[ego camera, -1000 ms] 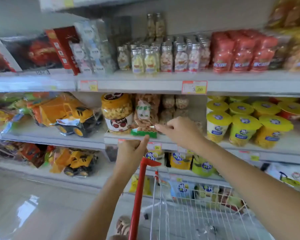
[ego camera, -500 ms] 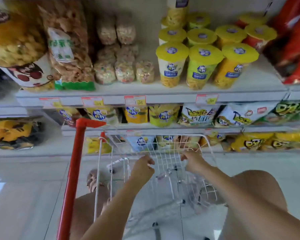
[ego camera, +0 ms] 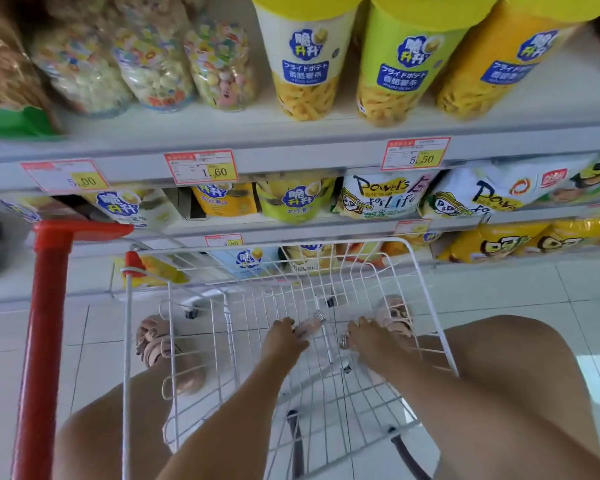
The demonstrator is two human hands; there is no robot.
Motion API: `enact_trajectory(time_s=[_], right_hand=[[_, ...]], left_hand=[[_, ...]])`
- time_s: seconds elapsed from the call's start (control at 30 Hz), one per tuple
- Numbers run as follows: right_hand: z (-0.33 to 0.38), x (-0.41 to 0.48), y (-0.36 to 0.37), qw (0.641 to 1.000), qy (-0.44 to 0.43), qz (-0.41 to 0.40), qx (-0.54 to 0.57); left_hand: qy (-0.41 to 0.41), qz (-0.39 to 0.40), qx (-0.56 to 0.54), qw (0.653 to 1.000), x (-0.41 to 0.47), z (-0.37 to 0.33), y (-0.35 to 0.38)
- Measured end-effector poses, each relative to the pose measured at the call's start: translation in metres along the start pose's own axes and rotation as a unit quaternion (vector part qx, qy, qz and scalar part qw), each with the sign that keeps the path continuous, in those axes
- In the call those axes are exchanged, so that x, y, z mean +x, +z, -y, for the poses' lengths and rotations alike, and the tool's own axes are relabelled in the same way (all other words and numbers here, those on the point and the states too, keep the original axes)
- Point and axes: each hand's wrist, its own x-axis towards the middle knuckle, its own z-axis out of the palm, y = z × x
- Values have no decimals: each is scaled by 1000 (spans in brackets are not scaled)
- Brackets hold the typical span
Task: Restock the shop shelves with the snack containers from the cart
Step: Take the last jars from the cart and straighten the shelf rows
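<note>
white wire cart basket [ego camera: 378,271], near | left hand [ego camera: 284,337] pinches small clear silver-capped snack jar [ego camera: 310,326] on its floor | right hand [ego camera: 366,339] curled round second jar [ego camera: 343,342], only cap showing | far shelf [ego camera: 291,133]: yellow-lidded chip tubs [ego camera: 305,57]

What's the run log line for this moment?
phase: pick from cart | left hand: grips jar | right hand: at second jar, grip unclear
</note>
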Motion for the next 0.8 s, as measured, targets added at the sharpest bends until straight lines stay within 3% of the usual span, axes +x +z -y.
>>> enact_trajectory(time_s=[0.13,0.3,0.47,0.67,0.8], right_hand=[[-7,4,-1,995,3,1,97],[-5,-2,-24,961,49,-16,270],[6,-17,-70,875,73,-30,478],[23,-56,-141,783,0,-103,613],[31,-100,-177,697,-70,-62,711]], left_hand=[[10,0,38,999,7,-2,3],[-17,-1,-65,998,-1,-9,-5],[10,-43,-183,982,-15,-27,-37],[73,-114,-277,951,-58,-46,-90],[68,-102,-355,927,-102,-52,-116]])
